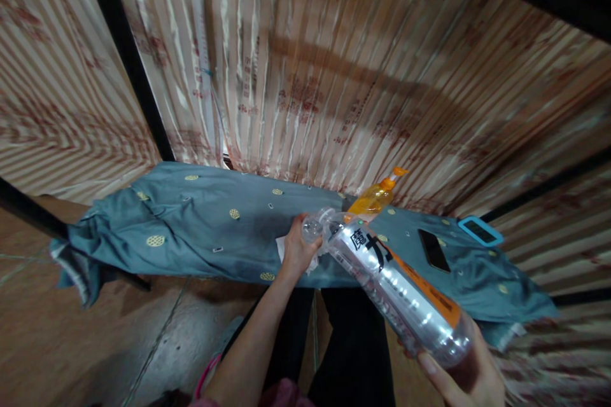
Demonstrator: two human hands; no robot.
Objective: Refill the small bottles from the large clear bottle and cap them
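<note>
We saw the labelled bottle (pixel 401 286) slanting over the patterned cloth (pixel 191 229), right hand (pixel 480 372) gripping its base, left hand (pixel 298 249) curled round clear plastic at its far end (looser grips could've let it slip).

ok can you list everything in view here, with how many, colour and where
clear bottle: one, clear with orange and black print, tilted between the hands
pump bottle: one, orange-yellow, behind the clear bottle
phone: one, black, right on the cloth
framed device: one, blue rim, far right
white sheet: one, white, beneath the left hand
cloth: one, blue-grey with yellow motifs, across the middle
curtain: count unclear, beige with red print, behind
bars: several, black, both sides
floor: one, brownish tiles, below
legs: two, black trousers, bottom centre
left hand: one, bare, at the clear bottle's upper end
right hand: one, bare, at its base
</note>
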